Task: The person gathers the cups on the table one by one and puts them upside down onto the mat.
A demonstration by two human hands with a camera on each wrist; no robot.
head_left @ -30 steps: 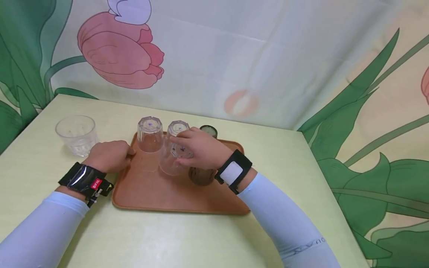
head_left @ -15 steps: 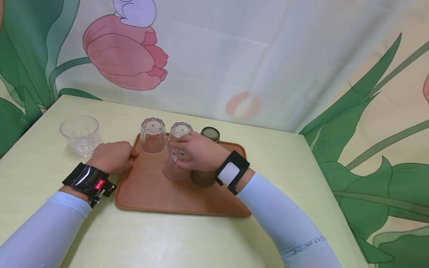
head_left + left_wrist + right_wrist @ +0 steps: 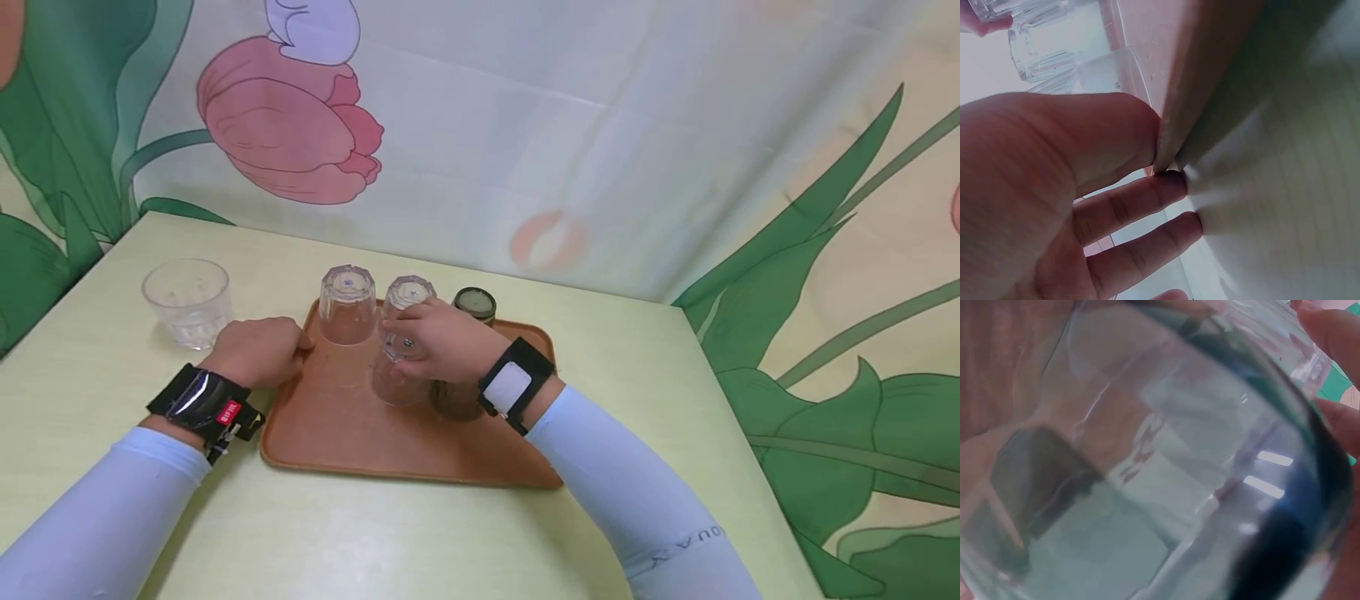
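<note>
My right hand point(image 3: 448, 337) grips a clear drinking glass point(image 3: 396, 385) with thumb and fingers. It is upside down, mouth at the brown tray point(image 3: 345, 433); whether it touches the tray I cannot tell. Two more clear glasses, the left one point(image 3: 348, 304) and the middle one point(image 3: 411, 290), stand inverted along the tray's back. At the tray's left edge, my left hand point(image 3: 258, 353) pinches the rim; the left wrist view shows its thumb point(image 3: 1116, 128) against the tray edge point(image 3: 1194, 69). A dark-tinted glass point(image 3: 453, 404) lies partly hidden under my right hand.
Another dark-tinted glass point(image 3: 476, 303) is inverted at the tray's back right. Left of the tray, a wider clear glass point(image 3: 191, 304) stands upright on the pale table point(image 3: 390, 542). Behind the table hangs a flower-patterned cloth point(image 3: 480, 150).
The held glass has shifted slightly toward the front right of the tray and stands straighter. My left hand has stayed on the rim. The whole head view has drifted a little.
</note>
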